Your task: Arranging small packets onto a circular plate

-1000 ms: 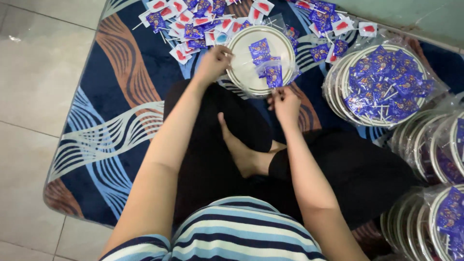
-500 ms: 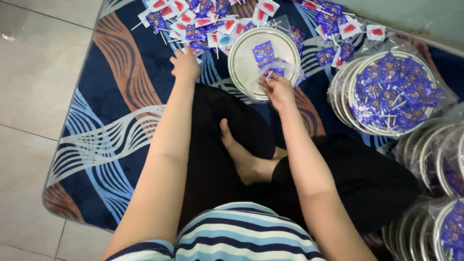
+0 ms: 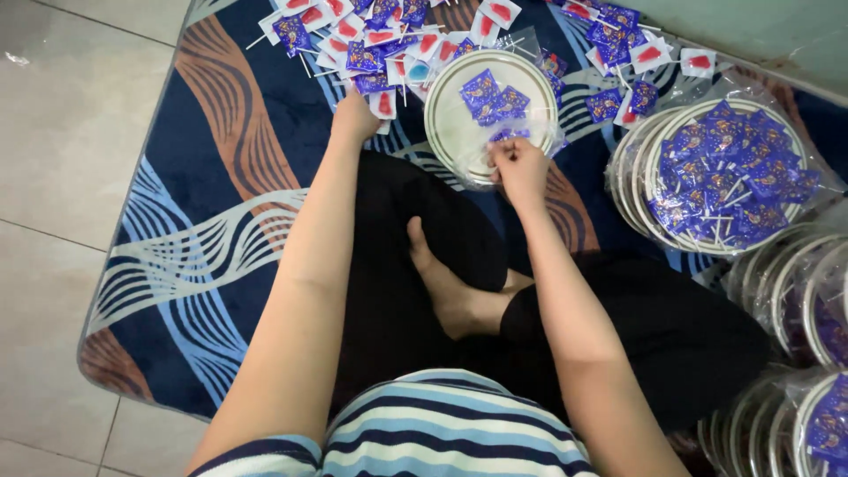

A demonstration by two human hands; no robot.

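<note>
Purple packets lie on white plate ahead of my knees | left hand moved off plate rim to loose pile, grip unclear | right hand pinches packet at plate's near edge | filling continues

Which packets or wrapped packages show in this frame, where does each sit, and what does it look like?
Loose sachets: top centre on the rug, small squares, purple or white with red, some on sticks; left hand at their edge.
Bagged plate: before the knees, round white, few purple sachets; right hand on its clear wrap.
Filled plates: right, stacked, purple sachets under clear plastic.
More wrapped plates: right edge.
</note>
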